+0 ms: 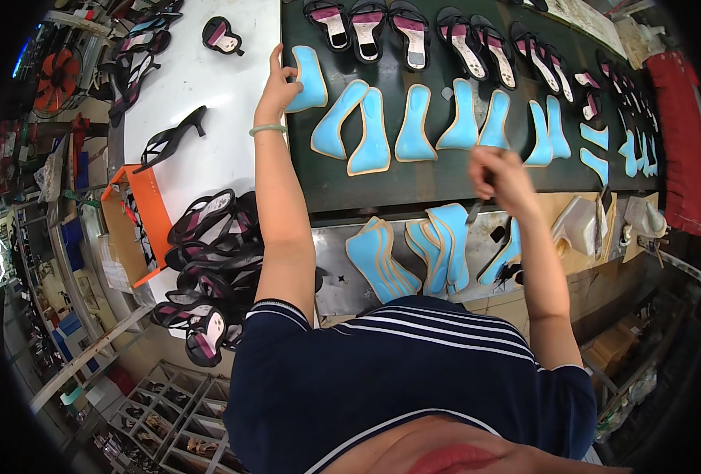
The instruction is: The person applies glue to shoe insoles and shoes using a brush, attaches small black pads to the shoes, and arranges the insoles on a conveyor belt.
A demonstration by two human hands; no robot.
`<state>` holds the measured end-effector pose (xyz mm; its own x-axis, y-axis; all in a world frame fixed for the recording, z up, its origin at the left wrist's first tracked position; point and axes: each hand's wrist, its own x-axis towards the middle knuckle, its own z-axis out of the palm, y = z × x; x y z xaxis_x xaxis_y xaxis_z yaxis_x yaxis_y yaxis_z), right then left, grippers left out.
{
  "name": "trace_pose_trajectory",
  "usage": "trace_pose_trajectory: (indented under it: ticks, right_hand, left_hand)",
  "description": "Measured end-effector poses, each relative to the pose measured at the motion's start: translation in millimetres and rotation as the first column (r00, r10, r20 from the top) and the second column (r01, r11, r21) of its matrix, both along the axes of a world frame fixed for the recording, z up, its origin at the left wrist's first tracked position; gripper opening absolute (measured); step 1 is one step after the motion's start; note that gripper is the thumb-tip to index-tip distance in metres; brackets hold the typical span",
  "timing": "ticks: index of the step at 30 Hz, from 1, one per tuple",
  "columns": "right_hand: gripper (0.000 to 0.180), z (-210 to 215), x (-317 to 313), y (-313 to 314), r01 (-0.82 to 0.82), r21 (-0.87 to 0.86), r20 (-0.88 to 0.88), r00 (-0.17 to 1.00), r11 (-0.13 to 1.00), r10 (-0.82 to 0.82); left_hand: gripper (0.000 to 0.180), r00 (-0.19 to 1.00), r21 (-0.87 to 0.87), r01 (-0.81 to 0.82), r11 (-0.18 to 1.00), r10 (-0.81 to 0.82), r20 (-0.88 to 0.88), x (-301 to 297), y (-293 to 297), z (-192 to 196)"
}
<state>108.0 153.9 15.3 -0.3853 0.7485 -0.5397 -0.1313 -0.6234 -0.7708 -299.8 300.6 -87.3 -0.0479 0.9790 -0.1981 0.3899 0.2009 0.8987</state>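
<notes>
A light blue insole point(309, 77) with a tan edge lies at the left edge of the dark green belt. My left hand point(275, 91), a pale green bangle on its wrist, has thumb and finger at this insole's left edge, its index finger stretched out. My right hand point(502, 178) hovers over the belt's near edge, fingers curled closed; a small dark object point(474, 209) shows just below them, and what the fingers hold is hidden. Beneath it, partly covered, lies another insole point(496, 118). More blue insoles point(417, 125) form a row along the belt point(342, 186).
Stacked blue insoles point(380, 257) rest on the metal ledge nearest me. Black heeled sandals point(410, 35) line the belt's far side. A pile of sandals point(216, 237) and an orange box point(141, 225) are at the left by the white table point(232, 103). White shoe-shaped pieces point(578, 221) stand at right.
</notes>
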Motion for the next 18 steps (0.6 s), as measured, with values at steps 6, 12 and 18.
trace_pose_trajectory:
  ticks: [6, 12, 18]
  right_hand:
    - [0.027, -85.5, -97.4, 21.7, -0.486, 0.239, 0.594, 0.758, 0.841, 0.270]
    - [0.028, -103.2, -121.9, 5.2, -0.762, 0.232, 0.968, 0.239, 0.604, -0.071]
    - [0.070, -109.3, -125.3, 6.2, -0.943, 0.085, 0.992, 0.048, 0.322, -0.121]
  left_hand:
    - [0.101, 0.985, 0.002, -0.069, 0.998, 0.068, 0.159, 2.9, -31.7, 50.2]
    - [0.099, 0.981, 0.108, -0.182, 0.977, 0.173, 0.084, -42.9, -73.6, 52.0]
    - [0.099, 0.947, 0.084, -0.244, 0.966, 0.219, 0.235, -50.3, -94.8, 46.5]
